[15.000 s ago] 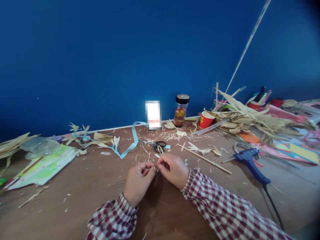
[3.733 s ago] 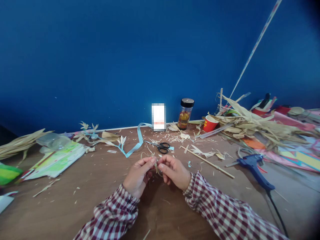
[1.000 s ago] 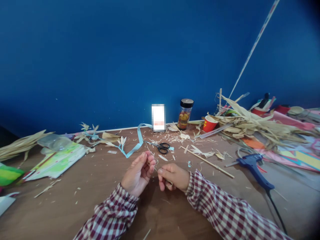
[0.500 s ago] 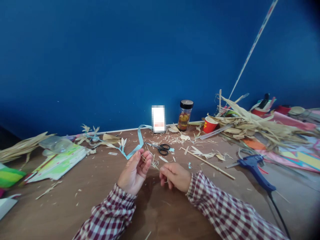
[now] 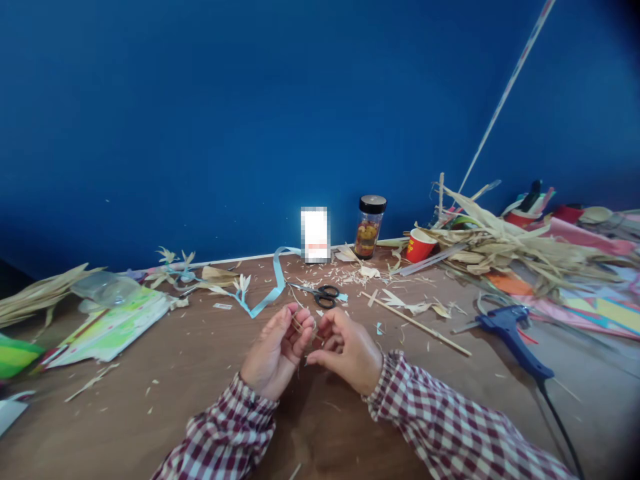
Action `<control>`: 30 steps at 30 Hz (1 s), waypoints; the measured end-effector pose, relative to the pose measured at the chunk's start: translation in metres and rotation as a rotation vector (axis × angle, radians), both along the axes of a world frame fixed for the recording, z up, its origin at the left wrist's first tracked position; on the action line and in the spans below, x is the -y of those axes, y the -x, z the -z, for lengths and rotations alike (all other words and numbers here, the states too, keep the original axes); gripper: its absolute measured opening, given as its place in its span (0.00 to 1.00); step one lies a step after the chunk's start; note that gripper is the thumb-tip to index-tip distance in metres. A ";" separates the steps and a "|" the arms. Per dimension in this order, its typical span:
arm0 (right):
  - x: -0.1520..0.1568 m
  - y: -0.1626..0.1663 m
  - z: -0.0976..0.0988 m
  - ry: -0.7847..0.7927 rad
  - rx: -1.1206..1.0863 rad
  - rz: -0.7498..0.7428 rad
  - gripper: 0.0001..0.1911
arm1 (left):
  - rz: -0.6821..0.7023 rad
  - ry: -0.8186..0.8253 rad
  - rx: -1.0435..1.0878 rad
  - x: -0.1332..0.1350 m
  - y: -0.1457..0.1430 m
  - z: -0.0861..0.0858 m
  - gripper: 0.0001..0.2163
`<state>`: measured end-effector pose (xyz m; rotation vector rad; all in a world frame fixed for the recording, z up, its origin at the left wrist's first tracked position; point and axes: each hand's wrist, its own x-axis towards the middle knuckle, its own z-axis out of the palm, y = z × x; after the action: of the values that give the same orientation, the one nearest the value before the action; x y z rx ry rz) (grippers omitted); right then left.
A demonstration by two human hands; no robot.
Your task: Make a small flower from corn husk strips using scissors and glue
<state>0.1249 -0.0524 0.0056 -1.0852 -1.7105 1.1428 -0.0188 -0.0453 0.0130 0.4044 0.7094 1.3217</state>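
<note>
Low over the brown table, my left hand [image 5: 275, 350] is turned palm up, its thumb and curled fingers closed on thin straw-coloured strands [image 5: 297, 323]. Close at its right is my right hand [image 5: 350, 350], fingers bent inward and thumb pointing at the left fingertips. A fine strand shows near that thumb; whatever the right fingers hold is too small to make out. Beyond the hands lie black-handled scissors [image 5: 326, 297] and a light blue ribbon [image 5: 279, 273] running to a small white husk flower [image 5: 243, 285].
Husk scraps are scattered around the scissors. A thin stick [image 5: 423, 325] and a blue glue gun [image 5: 515, 337] with its cord lie to the right. Behind stand a black-lidded jar [image 5: 369, 230], a red paper cup [image 5: 419, 246] and a pile of dried husks [image 5: 500, 243]. Painted paper [image 5: 113, 327] lies left.
My right hand has turned and opened its curl somewhat, moving up and left to the left fingertips. My left hand has shifted slightly right, still holding the strands.
</note>
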 end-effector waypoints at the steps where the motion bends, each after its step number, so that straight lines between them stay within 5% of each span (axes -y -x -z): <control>1: -0.002 0.000 0.001 -0.006 -0.012 0.015 0.17 | 0.009 -0.003 0.007 0.000 -0.001 0.000 0.05; 7: -0.007 -0.001 0.004 0.007 -0.030 0.098 0.07 | 0.007 0.017 0.010 0.002 -0.002 0.001 0.04; 20: -0.004 -0.003 0.001 -0.026 0.016 0.047 0.17 | 0.037 0.016 0.019 0.005 -0.001 0.002 0.05; 30: -0.005 0.007 0.026 0.280 -0.099 -0.104 0.19 | 0.078 0.100 0.102 0.006 -0.003 -0.002 0.05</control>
<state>0.1181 -0.0476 -0.0207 -1.0957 -1.5772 1.5115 -0.0157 -0.0515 0.0146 0.2795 0.6654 1.2189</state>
